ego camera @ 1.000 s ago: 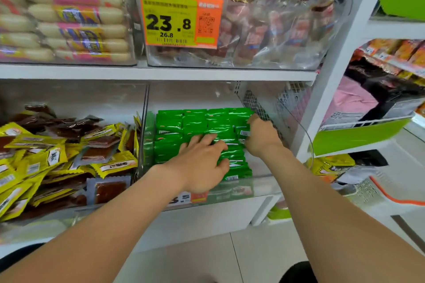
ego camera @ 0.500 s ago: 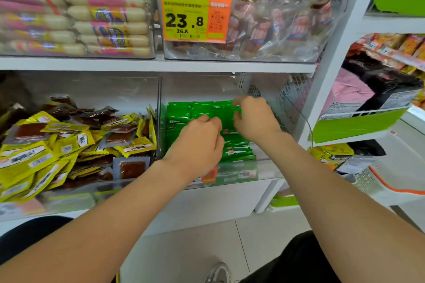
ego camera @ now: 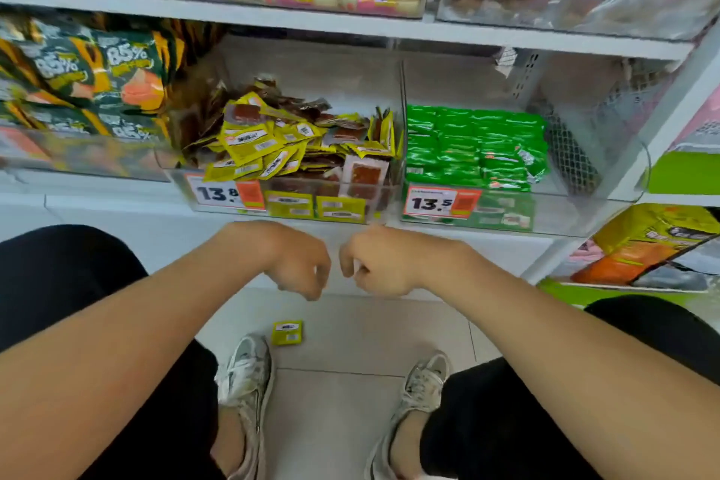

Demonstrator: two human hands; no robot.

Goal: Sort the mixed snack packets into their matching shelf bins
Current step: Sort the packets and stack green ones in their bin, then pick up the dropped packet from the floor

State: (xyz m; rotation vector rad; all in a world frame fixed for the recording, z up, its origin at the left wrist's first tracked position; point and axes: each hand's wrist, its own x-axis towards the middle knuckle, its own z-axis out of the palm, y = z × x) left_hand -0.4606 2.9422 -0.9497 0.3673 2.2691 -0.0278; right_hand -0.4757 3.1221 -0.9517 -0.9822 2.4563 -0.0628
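Head view: left hand (ego camera: 302, 265) and right hand (ego camera: 376, 269) hang empty, fingers loosely curled, above yellow packet (ego camera: 287, 332); next, probably grasp it.

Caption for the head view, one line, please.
A person's left hand and right hand hang below the yellow-packet bin and green-packet bin; one yellow packet lies on the floor.

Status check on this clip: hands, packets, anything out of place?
Left hand and right hand loosely curled, empty. Green packets stacked in their bin. One yellow packet loose on floor.
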